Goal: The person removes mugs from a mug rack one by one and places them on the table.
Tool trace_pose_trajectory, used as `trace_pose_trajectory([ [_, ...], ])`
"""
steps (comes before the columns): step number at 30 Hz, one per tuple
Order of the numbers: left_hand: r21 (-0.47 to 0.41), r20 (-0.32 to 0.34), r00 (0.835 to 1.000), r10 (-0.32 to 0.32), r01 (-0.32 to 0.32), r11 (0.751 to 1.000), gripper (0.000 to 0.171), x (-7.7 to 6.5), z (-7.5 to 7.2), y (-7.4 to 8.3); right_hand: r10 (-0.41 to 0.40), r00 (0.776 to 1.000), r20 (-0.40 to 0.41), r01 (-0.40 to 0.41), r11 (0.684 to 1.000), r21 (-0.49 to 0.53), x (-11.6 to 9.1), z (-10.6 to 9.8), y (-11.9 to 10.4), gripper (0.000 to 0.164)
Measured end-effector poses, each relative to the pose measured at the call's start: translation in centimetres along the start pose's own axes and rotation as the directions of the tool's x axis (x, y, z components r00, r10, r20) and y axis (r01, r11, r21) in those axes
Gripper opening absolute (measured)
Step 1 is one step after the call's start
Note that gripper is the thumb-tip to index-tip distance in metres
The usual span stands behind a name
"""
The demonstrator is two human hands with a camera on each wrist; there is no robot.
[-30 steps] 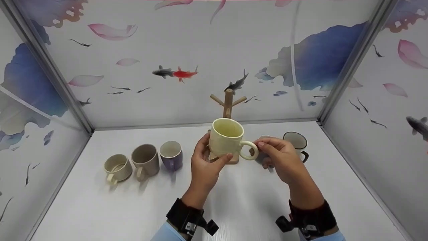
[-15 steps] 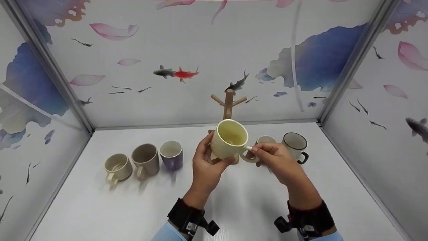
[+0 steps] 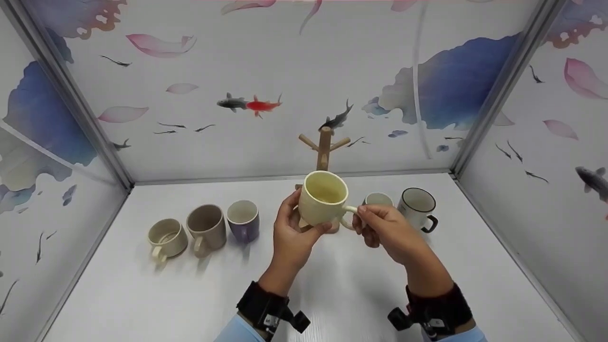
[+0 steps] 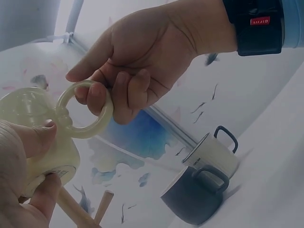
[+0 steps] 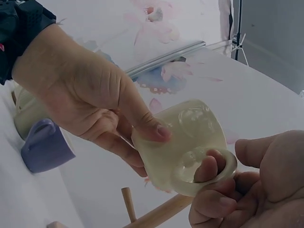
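A pale yellow mug (image 3: 319, 206) is held up in the air over the white table, its mouth tipped toward me. My left hand (image 3: 293, 240) grips the mug's body from the left, thumb across the front. At its ring handle (image 5: 229, 173) my right hand (image 3: 392, 232) pinches, with a fingertip poking through the ring in the right wrist view. Behind the mug stands a wooden mug tree (image 3: 324, 147); its base is mostly hidden by the mug and my left hand.
On the left stand a cream mug (image 3: 168, 238), a taupe mug (image 3: 207, 229) and a purple mug (image 3: 243, 221). To the right are a dark-rimmed white mug (image 3: 418, 209) and a dark mug (image 4: 194, 194), partly behind my right hand. Printed panels wall in the table (image 3: 228, 299).
The mug has tilted toward me and its handle has turned. My right hand has shifted slightly left and closed its fingers on the handle. The other mugs have not moved.
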State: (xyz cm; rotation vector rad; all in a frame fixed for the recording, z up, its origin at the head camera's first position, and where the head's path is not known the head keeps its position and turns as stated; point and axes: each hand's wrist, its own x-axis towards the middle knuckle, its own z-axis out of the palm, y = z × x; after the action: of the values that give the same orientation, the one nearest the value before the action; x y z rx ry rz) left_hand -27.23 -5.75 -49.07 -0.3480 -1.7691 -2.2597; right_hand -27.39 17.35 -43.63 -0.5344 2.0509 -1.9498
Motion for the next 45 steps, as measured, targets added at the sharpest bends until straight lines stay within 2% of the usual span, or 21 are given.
trace_pose_trajectory([
  [6,0.026,0.004,0.998,-0.055,0.055,0.998,0.094,0.1,0.0,-0.1,0.026,0.999,-0.048,-0.026,1.000,0.004,0.3,0.1,0.2,0.038],
  [10,0.054,0.012,0.998,-0.067,0.066,0.996,0.092,0.1,0.1,0.0,0.035,0.997,-0.073,-0.033,0.999,0.027,0.4,-0.3,0.4,0.037],
  [18,0.192,0.046,0.992,-0.121,0.110,0.975,0.077,0.1,0.2,-0.3,0.031,0.981,-0.190,-0.038,0.999,-0.031,0.3,-2.2,0.3,0.040],
  [23,0.174,0.068,0.988,-0.137,0.123,0.977,0.063,0.2,0.2,-0.4,0.051,0.949,-0.312,-0.051,0.999,0.007,-0.2,-4.6,-0.2,0.037],
  [27,0.152,0.069,0.984,-0.162,0.151,0.977,0.053,0.1,0.2,-0.4,0.056,0.906,-0.420,-0.039,0.998,0.049,-0.9,-7.2,-0.6,0.040],
  [31,0.173,0.074,0.980,-0.182,0.168,0.971,0.049,0.0,0.1,-0.4,0.078,0.851,-0.520,-0.054,0.997,0.062,-1.6,-9.8,-0.6,0.040],
  [34,0.197,0.085,0.978,-0.189,0.170,0.966,0.047,0.0,0.1,-0.4,0.090,0.791,-0.606,-0.064,0.996,0.065,-2.2,-11.7,-0.6,0.039],
  [36,0.210,0.091,0.978,-0.190,0.167,0.963,0.046,0.0,0.1,-0.4,0.107,0.737,-0.668,-0.071,0.994,0.081,-2.5,-12.8,-0.5,0.040],
  [41,0.228,0.088,0.977,-0.193,0.169,0.959,0.043,-0.1,0.1,-0.4,0.189,0.579,-0.793,-0.124,0.982,0.144,-3.3,-15.3,0.1,0.043],
  [45,0.227,0.082,0.976,-0.200,0.177,0.958,0.040,0.0,0.3,-0.5,0.240,0.484,-0.841,-0.157,0.970,0.187,-3.9,-17.2,1.5,0.042],
])
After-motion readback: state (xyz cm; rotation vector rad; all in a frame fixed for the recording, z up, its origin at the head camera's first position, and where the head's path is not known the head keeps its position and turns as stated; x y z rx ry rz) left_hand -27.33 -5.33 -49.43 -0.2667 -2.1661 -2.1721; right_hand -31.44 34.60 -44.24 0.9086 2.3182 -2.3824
